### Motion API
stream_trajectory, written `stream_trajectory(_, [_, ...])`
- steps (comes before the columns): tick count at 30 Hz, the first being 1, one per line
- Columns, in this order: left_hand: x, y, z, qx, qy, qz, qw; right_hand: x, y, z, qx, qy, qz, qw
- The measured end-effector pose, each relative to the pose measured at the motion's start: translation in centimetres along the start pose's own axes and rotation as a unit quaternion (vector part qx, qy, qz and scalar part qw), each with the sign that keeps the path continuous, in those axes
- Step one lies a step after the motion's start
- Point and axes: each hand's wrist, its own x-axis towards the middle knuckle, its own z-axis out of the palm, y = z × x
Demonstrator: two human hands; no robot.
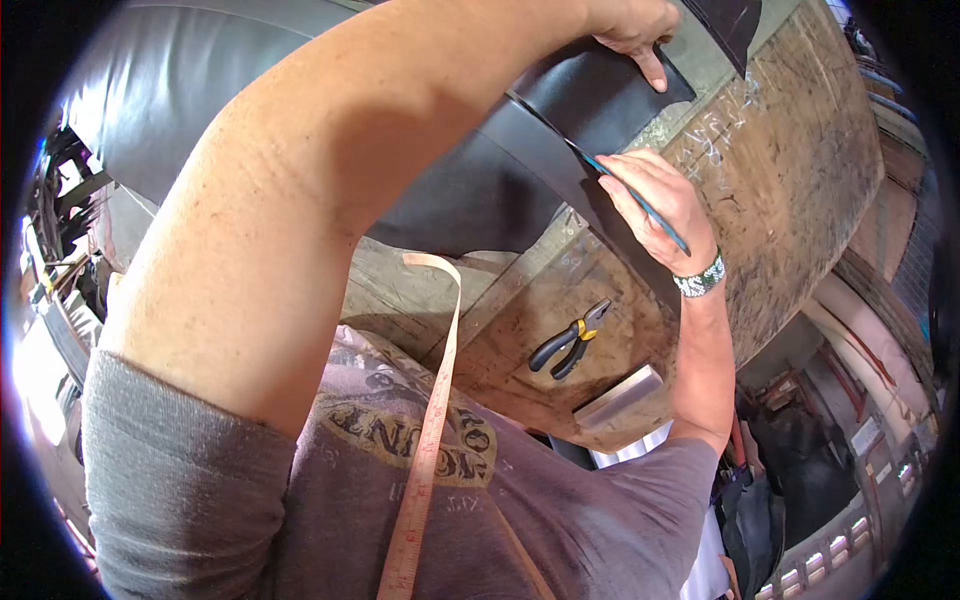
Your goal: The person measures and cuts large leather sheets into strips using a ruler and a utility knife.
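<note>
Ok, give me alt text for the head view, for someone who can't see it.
A person leans over a worn wooden workbench, the left hand pressing flat on a sheet of black leather while the right hand draws a thin blue tool along its edge. Pliers and a metal block lie nearby; a measuring tape hangs from the neck.

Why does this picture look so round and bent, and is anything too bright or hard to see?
Head view: a fisheye lens curves the wooden table and leaves black corners. Glare washes out the far left edge. The left arm fills the foreground, hiding much of the dark leather sheet. The right hand, pen and pliers look sharp.
</note>
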Motion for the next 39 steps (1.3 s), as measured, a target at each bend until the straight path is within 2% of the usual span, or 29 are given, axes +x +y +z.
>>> stream_trajectory(11, [0.4, 0.0, 0.4, 0.013, 0.009, 0.013, 1.0, 1.8, -1.4, -1.0, -0.001, -0.042, 0.001, 0.999])
stream_trajectory(16, [-0.2, -0.3, 0.3, -0.011, 0.011, 0.013, 1.0, 2.6, -2.4, -2.2, 0.007, -0.099, 0.016, 0.995])
stream_trajectory(19, [-0.1, -0.6, 0.5, -0.016, 0.021, 0.036, 0.999, 2.1, -1.8, -1.9, 0.017, -0.08, 0.005, 0.997])
stream_trajectory(25, [-0.1, -0.8, 0.8, -0.016, 0.029, 0.038, 0.999, 1.4, -2.8, -3.0, 0.008, -0.099, 0.078, 0.992])
stream_trajectory(35, [-0.2, -0.8, 0.5, -0.024, 0.023, 0.029, 0.999, 0.6, -3.0, -3.3, -0.014, -0.109, 0.076, 0.991])
stream_trajectory(39, [0.4, -1.1, 0.6, -0.038, 0.059, 0.023, 0.997, -0.6, -3.1, -4.2, 0.002, -0.128, 0.108, 0.986])
